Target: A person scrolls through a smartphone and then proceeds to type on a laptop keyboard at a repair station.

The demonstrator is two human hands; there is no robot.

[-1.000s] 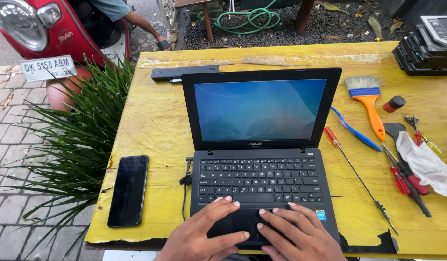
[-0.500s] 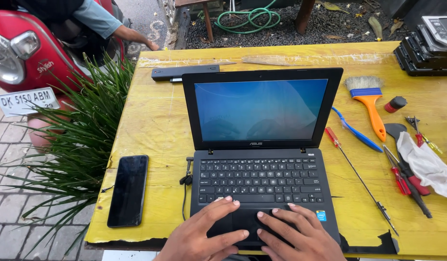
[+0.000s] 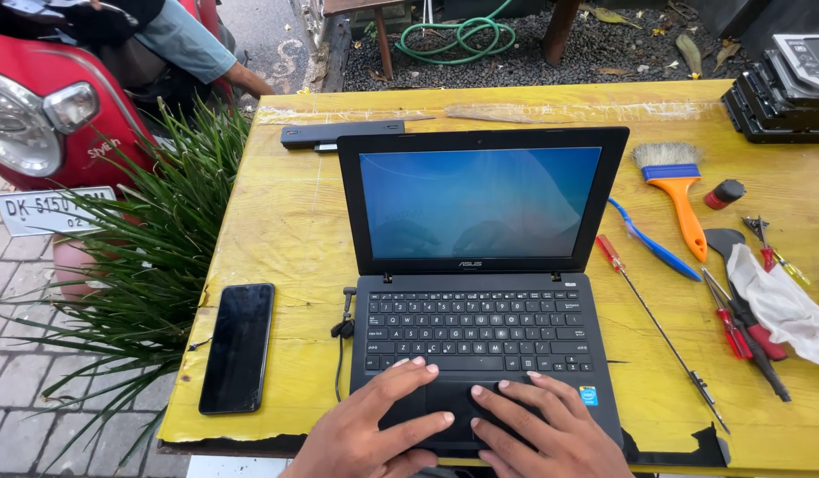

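Your left hand (image 3: pixel 374 425) and right hand (image 3: pixel 542 429) lie flat, fingers spread, gripping nothing, on the laptop (image 3: pixel 480 354) touchpad. Phone (image 3: pixel 238 347) sits left of them; thumbs possibly touching.

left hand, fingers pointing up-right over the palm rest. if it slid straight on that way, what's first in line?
The left hand rests on the laptop palm rest, fingertips just short of the keyboard. Going straight on, it would likely meet the bottom key row first, then the screen.

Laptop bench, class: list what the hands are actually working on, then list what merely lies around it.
In use:
small black open laptop
left hand
right hand

Lying about:
black slab smartphone
orange-handled flat paintbrush
long red-handled screwdriver
crumpled white cloth
yellow wooden table
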